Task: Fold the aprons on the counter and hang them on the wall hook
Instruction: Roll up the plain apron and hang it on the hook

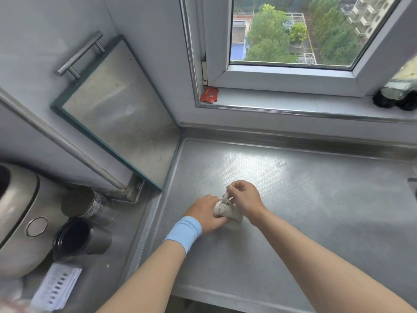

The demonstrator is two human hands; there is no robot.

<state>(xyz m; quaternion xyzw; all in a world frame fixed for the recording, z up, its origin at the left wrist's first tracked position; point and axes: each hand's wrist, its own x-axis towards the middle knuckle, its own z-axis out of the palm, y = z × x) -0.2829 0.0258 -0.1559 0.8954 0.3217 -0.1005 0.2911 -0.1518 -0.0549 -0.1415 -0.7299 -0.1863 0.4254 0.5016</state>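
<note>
On steel counter [316, 199]: one bundled apron [225, 213]; left hand [208, 213] clasps it, right hand [244, 197] pinches strap.

Two bare arms reached forward, hands close together.
The left hand [208, 213], a blue band on its wrist, curled palm-down in a grip; the right hand [244, 199] pinched with fingertips just above it.

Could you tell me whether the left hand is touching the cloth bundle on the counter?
Touching. The head view shows the left hand wrapped around the cloth bundle, pressing it on the counter, with no gap visible between them.
</note>
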